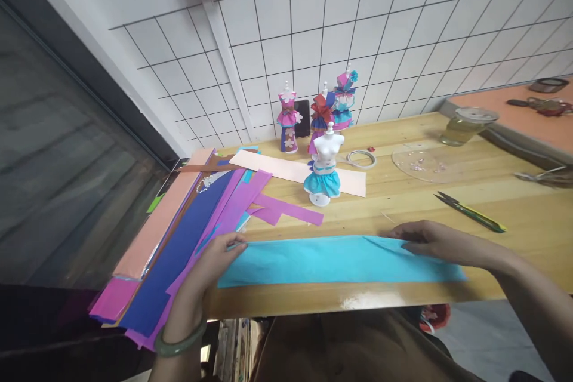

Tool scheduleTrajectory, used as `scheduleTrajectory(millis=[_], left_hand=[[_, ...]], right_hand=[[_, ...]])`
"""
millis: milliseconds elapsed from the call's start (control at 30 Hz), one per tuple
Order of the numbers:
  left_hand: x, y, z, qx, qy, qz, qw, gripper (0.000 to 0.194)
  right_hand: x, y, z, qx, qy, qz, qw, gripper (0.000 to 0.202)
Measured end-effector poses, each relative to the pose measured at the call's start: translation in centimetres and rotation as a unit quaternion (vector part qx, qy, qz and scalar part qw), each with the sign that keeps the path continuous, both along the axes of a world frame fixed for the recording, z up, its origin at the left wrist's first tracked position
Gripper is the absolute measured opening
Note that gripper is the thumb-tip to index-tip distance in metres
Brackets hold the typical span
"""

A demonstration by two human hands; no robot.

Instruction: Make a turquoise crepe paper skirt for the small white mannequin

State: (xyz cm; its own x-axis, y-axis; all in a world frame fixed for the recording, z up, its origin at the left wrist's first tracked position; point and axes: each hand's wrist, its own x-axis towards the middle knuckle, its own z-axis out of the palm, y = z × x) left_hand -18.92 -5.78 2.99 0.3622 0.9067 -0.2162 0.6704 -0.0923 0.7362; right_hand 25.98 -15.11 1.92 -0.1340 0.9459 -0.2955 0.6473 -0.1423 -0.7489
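Observation:
A long sky-blue crepe paper strip (326, 259) lies flat along the front of the wooden table. My left hand (217, 259) pinches its upper left corner between thumb and fingers. At the right part of the strip's upper edge, my right hand (430, 242) has thumb and fingers closed on the paper, which creases there. Just beyond the strip stands a small white mannequin (328, 149) wearing a short gathered blue skirt (323, 184).
Layered crepe paper strips (183, 250) cover the table's left side. Dressed mannequins (289, 116) stand by the tiled wall. Yellow-green thread snips (472, 213), a tape roll (362, 159), a clear dish of small beads (423, 166) and a glass cup (465, 128) sit to the right.

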Motion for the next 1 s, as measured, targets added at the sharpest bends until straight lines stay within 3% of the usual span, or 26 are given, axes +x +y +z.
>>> scheduleTrajectory(millis=[67,200,333,467,767,900,1000], left_hand=[[-0.4,0.2,-0.1,0.014,0.007,0.019,1.0,0.03],[-1.0,0.7,-0.6,0.024,0.019,0.05,0.998,0.034],[-1.3,0.9,-1.1,0.024,0.022,0.061,0.998,0.037],[-1.3,0.9,-1.1,0.027,0.003,0.064,0.998,0.039],[-1.9,2.4,0.0,0.071,0.034,0.066,0.995,0.033],[-1.2,3.9,0.2,0.12,0.099,0.067,0.986,0.03],[-0.9,4.9,-0.1,0.131,0.151,0.059,0.978,0.031]], right_hand=[[1.5,0.1,-0.2,-0.021,-0.023,0.031,0.999,0.032],[3.3,0.4,-0.8,0.009,-0.074,-0.032,0.997,0.044],[2.6,0.4,-1.5,0.007,-0.086,-0.002,0.996,0.04],[2.0,0.5,-2.4,0.029,-0.121,-0.032,0.992,0.03],[2.5,1.3,-1.4,0.047,-0.01,-0.069,0.996,0.041],[2.2,2.5,-3.1,0.087,0.034,-0.123,0.988,0.039],[2.0,3.5,-4.7,0.131,0.023,-0.126,0.983,0.036]])
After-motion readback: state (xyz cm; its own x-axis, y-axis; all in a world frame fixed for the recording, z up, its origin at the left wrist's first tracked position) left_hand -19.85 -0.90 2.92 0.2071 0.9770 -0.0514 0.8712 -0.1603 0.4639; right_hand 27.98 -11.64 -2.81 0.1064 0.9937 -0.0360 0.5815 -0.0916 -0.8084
